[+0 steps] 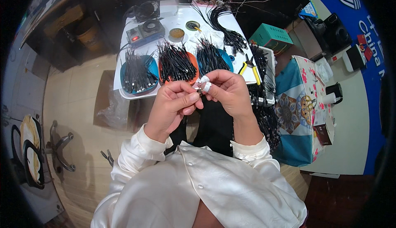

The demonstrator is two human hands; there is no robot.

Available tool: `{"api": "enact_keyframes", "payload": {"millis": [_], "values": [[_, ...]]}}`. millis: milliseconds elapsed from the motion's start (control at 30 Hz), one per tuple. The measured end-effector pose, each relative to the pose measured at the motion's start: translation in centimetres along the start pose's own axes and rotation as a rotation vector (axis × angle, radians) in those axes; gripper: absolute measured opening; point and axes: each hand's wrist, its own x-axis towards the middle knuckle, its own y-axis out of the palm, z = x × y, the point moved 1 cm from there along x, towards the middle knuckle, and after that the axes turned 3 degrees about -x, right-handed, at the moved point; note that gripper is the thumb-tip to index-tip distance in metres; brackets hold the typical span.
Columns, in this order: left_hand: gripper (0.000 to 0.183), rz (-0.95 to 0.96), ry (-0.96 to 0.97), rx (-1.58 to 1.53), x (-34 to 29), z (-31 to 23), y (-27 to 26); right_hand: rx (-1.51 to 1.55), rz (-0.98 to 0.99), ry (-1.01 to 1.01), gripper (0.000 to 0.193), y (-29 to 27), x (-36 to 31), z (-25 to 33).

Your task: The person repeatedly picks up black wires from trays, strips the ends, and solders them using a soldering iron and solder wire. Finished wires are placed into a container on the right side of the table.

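Both hands meet in front of my chest, just off the near edge of the white table (165, 11). My left hand (176, 101) is closed, thumb and forefinger pinching a small dark piece (200, 92) whose kind I cannot make out. My right hand (229, 92) is pinched at the same spot, with white wrapping (205, 85) around its fingertips; the fingers hide most of what lies between them. Beyond the hands stand an orange bin (192, 59) and two blue bins, all full of short black cables (175, 63) with small metal ends.
Yellow-handled pliers (250, 69) lie right of the bins. A bundle of black cables (225, 25) trails across the table's back right, and a white crate (270, 63) of cables adjoins it. A box-shaped device with a red light (138, 36) sits back left, near round tins (176, 34).
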Motion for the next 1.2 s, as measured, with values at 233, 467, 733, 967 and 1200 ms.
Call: {"api": "enact_keyframes", "payload": {"millis": [233,467,733,967,1200], "values": [[0.003,-0.005,0.075,0.018,0.3,0.6,0.0,0.226,-0.025,0.027,0.012,0.7,0.1,-1.1],[0.017,-0.045,0.187,0.953,-0.5,0.1,0.0,0.069,0.056,0.039,0.007,-0.6,0.1,-2.6],[0.013,-0.144,-0.018,0.412,1.6,2.0,-2.1,0.622,-0.023,0.255,0.010,0.0,-0.2,-7.4],[0.015,-0.264,0.007,0.315,3.2,2.9,-3.9,-0.465,-0.568,-0.046,0.018,-9.9,7.3,-9.7],[0.016,-0.399,0.074,0.375,3.4,3.1,-4.3,-1.131,-0.607,-0.107,0.017,-12.5,12.0,-12.7]]}}
